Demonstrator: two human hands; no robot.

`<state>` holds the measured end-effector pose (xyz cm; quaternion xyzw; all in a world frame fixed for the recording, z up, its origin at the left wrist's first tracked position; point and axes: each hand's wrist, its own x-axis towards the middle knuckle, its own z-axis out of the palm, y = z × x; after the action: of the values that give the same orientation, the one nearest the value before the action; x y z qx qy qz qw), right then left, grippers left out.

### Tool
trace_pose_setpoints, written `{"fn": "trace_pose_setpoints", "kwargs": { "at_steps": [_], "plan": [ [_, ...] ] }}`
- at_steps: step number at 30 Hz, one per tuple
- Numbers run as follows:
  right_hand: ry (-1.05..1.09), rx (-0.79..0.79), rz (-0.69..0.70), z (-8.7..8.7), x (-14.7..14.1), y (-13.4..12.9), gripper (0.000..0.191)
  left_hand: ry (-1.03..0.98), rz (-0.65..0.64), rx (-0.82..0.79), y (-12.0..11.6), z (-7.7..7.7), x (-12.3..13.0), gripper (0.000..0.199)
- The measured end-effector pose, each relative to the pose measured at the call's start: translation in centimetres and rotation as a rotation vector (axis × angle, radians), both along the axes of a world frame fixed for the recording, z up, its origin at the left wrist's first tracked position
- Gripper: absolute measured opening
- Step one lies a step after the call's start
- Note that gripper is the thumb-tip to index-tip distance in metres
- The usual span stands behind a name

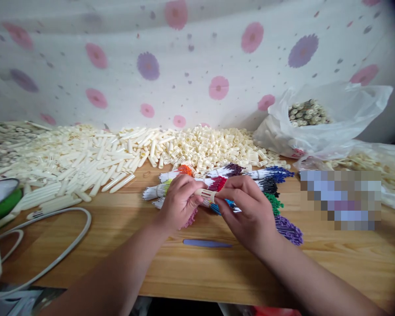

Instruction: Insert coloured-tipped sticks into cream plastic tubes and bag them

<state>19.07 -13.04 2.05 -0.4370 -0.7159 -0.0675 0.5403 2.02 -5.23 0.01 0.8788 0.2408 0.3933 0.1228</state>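
Observation:
A cream slotted plastic pen barrel lies crosswise between my hands, above the table. My left hand pinches its left end with thumb and fingers. At the right end, the closed fingertips of my right hand grip it; whether they also hold something small is hidden. Behind and under the hands lie bundles of thin pen refills, with orange tips, red tips, blue tips, green tips and purple tips. Closer to me, a flat lavender strip rests on the wood.
Heaped along the back are short slotted barrels and long cream tubes. A white plastic bag with assembled pieces stands at the back right. A white cable loops on the left of the wooden table. A blurred patch covers something at right.

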Motion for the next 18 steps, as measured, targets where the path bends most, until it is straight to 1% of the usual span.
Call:
{"fn": "trace_pose_setpoints", "kwargs": {
  "at_steps": [3, 5, 8, 10, 12, 13, 15, 16, 18],
  "plan": [
    [0.082, -0.054, 0.0, -0.4, -0.2, 0.1, 0.01, -0.013, 0.063, 0.051, -0.1, 0.0, 0.1, 0.041],
    [0.17, -0.109, 0.024, -0.8, -0.5, 0.2, 0.009, -0.026, 0.1, 0.09, -0.2, -0.1, 0.1, 0.04],
    [0.296, -0.189, 0.144, -1.2, -0.6, 0.4, 0.01, -0.032, 0.136, 0.133, -0.1, -0.2, 0.0, 0.04],
    [0.333, -0.244, 0.239, -1.1, -0.2, 0.6, 0.013, -0.026, 0.141, 0.152, 0.1, -0.2, -0.1, 0.041],
    [0.344, -0.295, 0.28, -0.8, 0.8, 0.8, 0.015, -0.02, 0.13, 0.141, 0.5, -0.4, -0.3, 0.04],
    [0.34, -0.308, 0.269, -0.7, 1.5, 1.0, 0.015, -0.025, 0.127, 0.115, 0.7, -0.4, -0.4, 0.039],
    [0.266, -0.345, 0.202, -0.4, 3.0, 1.3, 0.013, -0.043, 0.135, 0.003, 1.2, -0.7, -0.4, 0.033],
    [0.173, -0.395, 0.162, -0.3, 3.5, 1.5, 0.012, -0.041, 0.146, -0.068, 1.3, -0.8, -0.4, 0.028],
    [-0.107, -0.521, 0.074, -0.4, 4.0, 1.7, 0.01, 0.006, 0.128, -0.172, 1.6, -1.1, -0.3, 0.012]
  ]
}}
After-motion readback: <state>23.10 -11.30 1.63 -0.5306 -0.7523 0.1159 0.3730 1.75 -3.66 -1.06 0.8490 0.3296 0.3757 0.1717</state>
